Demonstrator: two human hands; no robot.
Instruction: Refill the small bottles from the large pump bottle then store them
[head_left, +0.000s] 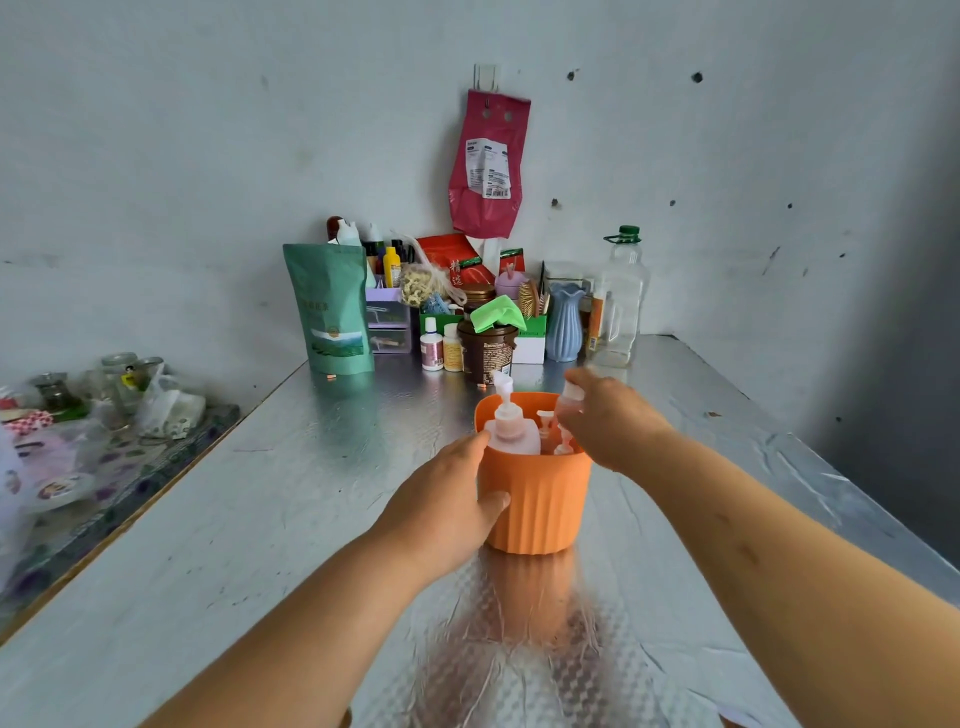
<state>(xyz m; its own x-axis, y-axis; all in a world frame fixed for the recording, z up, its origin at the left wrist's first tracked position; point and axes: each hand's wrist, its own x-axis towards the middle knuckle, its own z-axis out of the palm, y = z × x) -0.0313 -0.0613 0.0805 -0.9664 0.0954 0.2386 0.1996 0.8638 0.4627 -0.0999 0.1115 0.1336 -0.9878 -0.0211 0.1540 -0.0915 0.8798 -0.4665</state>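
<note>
The right hand (605, 421) has its grip closed round a small bottle (571, 394). The fingers curl over the body, so only the pale cap end shows. It hangs just above the right rim of the orange tub (540, 504). The left hand (447, 493) takes the tub's near-left wall in its grip. The thumb presses on the ribbed front and the forefinger lies at the rim, right beside the large pump bottle (511, 431), which stands upright inside. Other small bottles (563, 441) stand in the tub next to it, under the right hand.

The tub sits about mid-bench (311, 493), well apart from the clutter along the far edge by the wall.

I take this for the storing step, the small bottle going in with the rest, though it could equally be coming out for filling; I cannot tell which. If it is storing, the next move calls for lowering the bottle upright into the gap on the tub's right side, clear of the pump heads, with the left hand steadying the tub. Both forearms reach in from the near edge, and the right wrist is bent down over the rim.
</note>
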